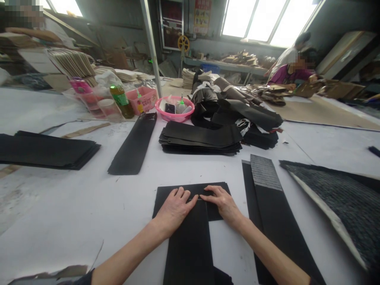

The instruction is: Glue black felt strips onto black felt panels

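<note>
A black paper piece lies flat on the white table right in front of me, its far end folded into a wider flap. My left hand presses palm down on that fold, fingers spread and pointing right. My right hand presses on the same fold from the right, its fingertips meeting those of the left. Neither hand lifts the sheet.
Stacks of black sheets lie at left and centre, with a single strip between. More long strips and a textured sheet lie at right. A pink bowl, pink basket and bottle stand behind. A person works far right.
</note>
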{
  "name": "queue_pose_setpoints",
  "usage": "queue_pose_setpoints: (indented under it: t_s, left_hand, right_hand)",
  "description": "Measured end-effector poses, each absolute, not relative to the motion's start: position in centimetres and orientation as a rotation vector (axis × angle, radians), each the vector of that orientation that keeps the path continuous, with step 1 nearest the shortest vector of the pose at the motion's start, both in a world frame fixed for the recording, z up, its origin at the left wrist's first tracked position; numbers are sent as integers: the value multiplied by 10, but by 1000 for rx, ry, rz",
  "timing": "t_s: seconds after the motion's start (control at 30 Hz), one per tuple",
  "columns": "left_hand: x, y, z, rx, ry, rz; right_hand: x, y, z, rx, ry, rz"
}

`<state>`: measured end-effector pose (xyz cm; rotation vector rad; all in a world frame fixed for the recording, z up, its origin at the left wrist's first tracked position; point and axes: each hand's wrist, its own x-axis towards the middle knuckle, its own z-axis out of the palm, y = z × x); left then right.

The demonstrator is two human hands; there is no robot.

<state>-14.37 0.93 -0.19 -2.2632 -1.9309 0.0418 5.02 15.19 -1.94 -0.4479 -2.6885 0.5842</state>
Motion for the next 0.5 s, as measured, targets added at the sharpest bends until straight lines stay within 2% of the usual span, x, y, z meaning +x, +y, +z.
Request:
queue_pose_setpoints:
  t_s: [0.27, 0.37, 0.5]
  left_hand:
    - [-149, 5, -7, -2247, -1938, -93]
    - [-151, 3, -10, -2253, -1947, -232]
    - [-156, 3, -15, -2236, -1976, -363]
  right_hand:
    - [46, 161, -11, -629, -2506, 854]
    - [33, 151, -3, -708, -2431, 804]
    - [12, 121, -4, -609, -2576, 606]
